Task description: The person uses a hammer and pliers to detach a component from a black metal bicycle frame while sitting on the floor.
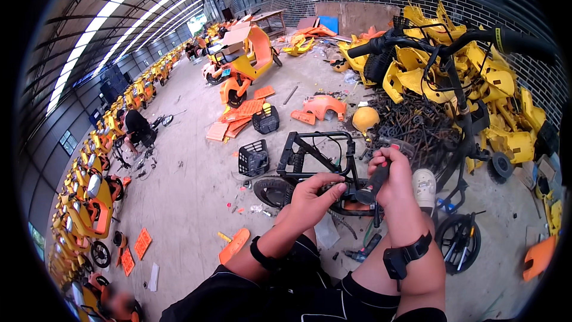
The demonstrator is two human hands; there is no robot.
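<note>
My right hand (393, 174) is closed round a black handle with a wide flared end (370, 192). What the upper part of this handle joins is mostly hidden by the fingers. My left hand (313, 198) is just left of it, thumb and fingertips bent together over the black scooter frame (322, 154). Anything between those fingertips is too small to make out. The frame lies on the floor in front of me, with a black wheel (273, 191) at its left end. Below my hands, a dark power tool (364, 249) rests on the floor.
Right of me stands a black handlebar and fork (457, 77), beside a loose wheel (458, 243). Beyond are heaped dark metal parts (417, 124) and yellow panels (494, 77). Black baskets (254, 158) and orange panels (238, 116) lie ahead. Yellow scooters (80, 203) line the left; a person (138, 128) crouches there.
</note>
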